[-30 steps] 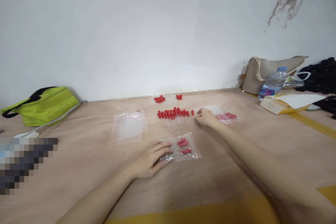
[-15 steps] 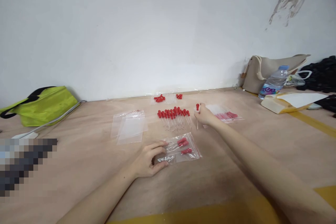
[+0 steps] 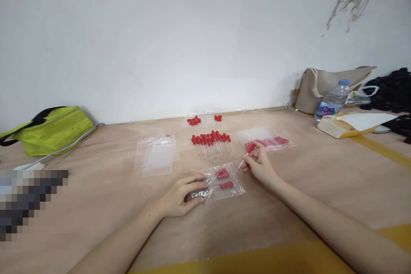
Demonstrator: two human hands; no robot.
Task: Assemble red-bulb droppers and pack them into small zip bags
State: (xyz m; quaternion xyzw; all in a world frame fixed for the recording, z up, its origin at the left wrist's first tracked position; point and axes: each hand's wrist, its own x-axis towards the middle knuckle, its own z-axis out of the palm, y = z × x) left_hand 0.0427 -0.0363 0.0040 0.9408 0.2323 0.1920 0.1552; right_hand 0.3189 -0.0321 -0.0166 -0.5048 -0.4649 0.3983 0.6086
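Observation:
My right hand (image 3: 259, 164) pinches a glass dropper (image 3: 250, 150) by its red rubber bulb, the thin tip slanting down to the left. That tip is close to the mouth of a clear zip bag (image 3: 212, 197), where 3 red-bulbed droppers show through the plastic. Across the bag's left end lies my left hand (image 3: 184, 193), fingers spread and flat, touching the plastic. Beyond the bag, a row of several loose droppers (image 3: 210, 141) rests with bulbs pointing to the wall. Filled zip bags (image 3: 278, 142) with red bulbs lie behind my right hand.
Flat zip bags (image 3: 157, 158) lie at left. Loose red bulbs (image 3: 194, 120) sit on plastic near the wall. A green bag (image 3: 61, 130) is far left; a water bottle (image 3: 334, 100), a beige bag (image 3: 308, 90) and an opened paper packet (image 3: 340, 128) stand far right.
My right hand has come back toward me from beside the dropper row, bringing one dropper near the bag's mouth and tilting it. My left hand stays on the bag.

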